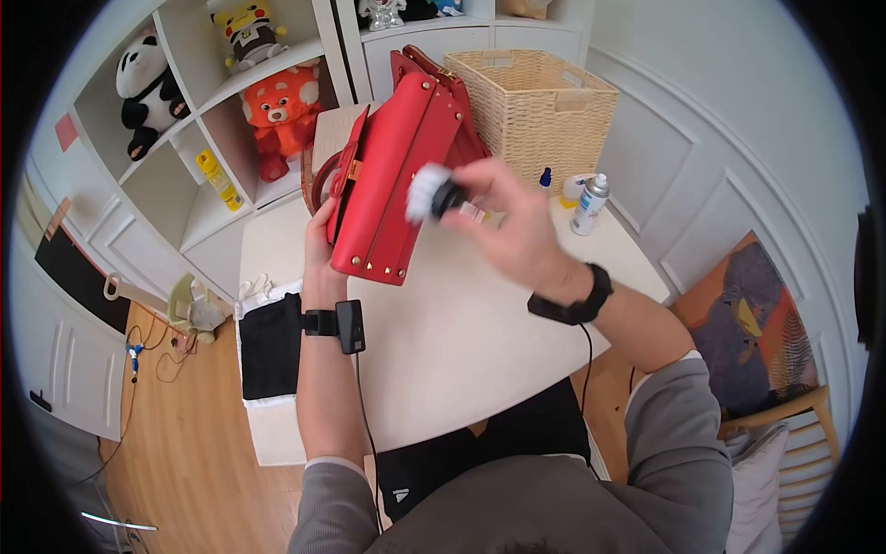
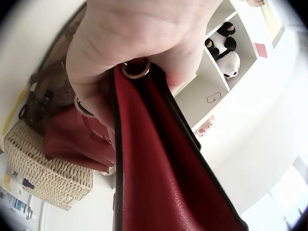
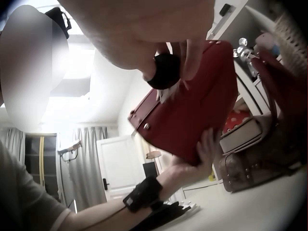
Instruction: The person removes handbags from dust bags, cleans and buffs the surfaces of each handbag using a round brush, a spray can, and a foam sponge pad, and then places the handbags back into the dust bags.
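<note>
A red handbag (image 1: 397, 175) with gold studs is held up at a tilt over the table, its studded base turned towards my right hand. My left hand (image 1: 318, 242) grips it by one end; in the left wrist view that hand (image 2: 139, 29) pinches the bag's end near a metal ring. Between the fingers and thumb of my right hand (image 1: 517, 222) is a small round brush (image 1: 426, 192) with white bristles and a black handle. Its bristles are right at the red base and blurred. In the right wrist view the black handle (image 3: 166, 71) shows in front of the bag.
Behind the handbag stand a wicker basket (image 1: 535, 111) and another red bag (image 2: 79, 137). A spray can (image 1: 591, 205) and small bottles are at the table's back right. A black cloth (image 1: 269, 346) lies at the left edge. Shelves with plush toys rise behind.
</note>
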A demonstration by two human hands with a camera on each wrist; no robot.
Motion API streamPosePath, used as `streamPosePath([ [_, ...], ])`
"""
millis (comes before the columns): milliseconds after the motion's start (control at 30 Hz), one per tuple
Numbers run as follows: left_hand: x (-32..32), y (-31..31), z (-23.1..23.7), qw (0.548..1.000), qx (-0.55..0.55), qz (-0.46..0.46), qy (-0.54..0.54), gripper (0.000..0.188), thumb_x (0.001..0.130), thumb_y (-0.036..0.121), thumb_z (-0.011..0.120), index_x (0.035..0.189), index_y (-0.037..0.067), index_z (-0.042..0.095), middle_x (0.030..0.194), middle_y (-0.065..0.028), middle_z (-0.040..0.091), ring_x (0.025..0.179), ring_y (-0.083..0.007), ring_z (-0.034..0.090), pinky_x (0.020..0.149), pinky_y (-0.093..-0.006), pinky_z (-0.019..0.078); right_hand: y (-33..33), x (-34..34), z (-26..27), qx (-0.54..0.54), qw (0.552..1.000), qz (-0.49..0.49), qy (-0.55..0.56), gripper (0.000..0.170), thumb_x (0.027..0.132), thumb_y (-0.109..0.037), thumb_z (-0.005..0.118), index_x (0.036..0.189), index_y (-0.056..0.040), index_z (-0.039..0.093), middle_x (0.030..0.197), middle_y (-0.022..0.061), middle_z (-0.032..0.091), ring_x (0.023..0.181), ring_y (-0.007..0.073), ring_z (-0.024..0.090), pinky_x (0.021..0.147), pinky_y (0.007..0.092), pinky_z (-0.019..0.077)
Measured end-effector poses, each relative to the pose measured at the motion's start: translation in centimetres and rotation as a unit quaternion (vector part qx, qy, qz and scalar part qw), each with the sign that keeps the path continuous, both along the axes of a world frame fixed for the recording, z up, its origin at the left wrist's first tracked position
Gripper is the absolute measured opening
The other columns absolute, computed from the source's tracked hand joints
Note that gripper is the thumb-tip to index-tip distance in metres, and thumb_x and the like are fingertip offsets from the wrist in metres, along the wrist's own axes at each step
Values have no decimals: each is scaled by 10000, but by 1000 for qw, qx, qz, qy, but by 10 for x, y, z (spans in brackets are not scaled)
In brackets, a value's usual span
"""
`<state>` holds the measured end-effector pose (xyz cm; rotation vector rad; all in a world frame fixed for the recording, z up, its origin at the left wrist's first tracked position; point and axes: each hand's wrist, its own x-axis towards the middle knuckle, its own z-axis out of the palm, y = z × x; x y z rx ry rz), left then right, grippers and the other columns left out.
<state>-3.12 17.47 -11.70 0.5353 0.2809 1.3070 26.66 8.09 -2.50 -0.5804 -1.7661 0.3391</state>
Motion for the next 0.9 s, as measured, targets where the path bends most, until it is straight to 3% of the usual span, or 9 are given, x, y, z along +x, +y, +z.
streamPosePath([
  [67,-1,0,0,1000,20,-20,-7,397,1074,243,591,1377,-12,613,1324,-187,710,1181,-295,716,1016,-441,599,20,15,14,-146,983,-23,107,338,896,-44,816,1185,12,651,994,79,708,882,124,694,732,263,575],
  [167,1,-3,6,998,41,-38,2,383,1068,234,601,1361,-11,630,1321,-181,713,1159,-283,725,1003,-423,606,46,39,25,-76,984,-136,82,333,911,-57,812,1191,20,648,954,76,707,832,107,676,706,248,568],
  [233,7,-5,10,998,42,-37,16,378,1066,231,605,1355,-11,637,1326,-178,712,1155,-278,727,1003,-419,607,46,36,19,-67,986,-121,89,355,886,-55,826,1183,21,649,979,84,696,823,125,673,707,266,573],
  [367,10,-10,17,997,23,36,60,403,1064,243,609,1378,-9,620,1327,-175,712,1165,-278,722,1016,-420,599,-13,11,-13,67,991,-14,-118,411,846,-34,832,1209,7,645,1069,103,663,914,166,686,767,314,578],
  [500,8,-15,22,994,18,57,97,437,1063,251,612,1416,-6,590,1352,-173,699,1202,-271,703,1055,-418,572,-48,0,-32,4,975,131,-179,404,853,-17,821,1219,-8,647,1089,97,668,955,169,693,797,320,574],
  [667,12,-19,22,990,29,61,127,444,1046,223,646,1418,-12,591,1345,-154,701,1190,-242,705,1027,-383,587,14,31,-3,-126,991,-20,41,392,852,-47,850,1198,-1,673,1057,85,694,905,147,687,728,295,565],
  [700,13,-19,23,989,29,61,131,444,1033,205,671,1411,-16,598,1324,-144,710,1183,-226,706,1021,-369,590,22,40,4,-125,991,-22,39,392,852,-47,850,1198,-1,673,1057,85,694,905,147,687,728,295,565],
  [767,12,-19,24,985,30,75,153,452,1026,209,681,1408,-20,601,1320,-142,712,1181,-218,705,1017,-363,584,31,54,14,-64,980,-184,23,375,846,-42,855,1173,13,681,988,80,710,848,144,673,703,292,557],
  [900,14,-28,32,970,63,80,221,453,1007,219,708,1373,-36,630,1296,-134,722,1170,-196,702,996,-340,570,37,58,-4,-38,982,-184,7,361,851,-43,849,1163,18,678,971,74,702,835,149,669,709,296,554],
])
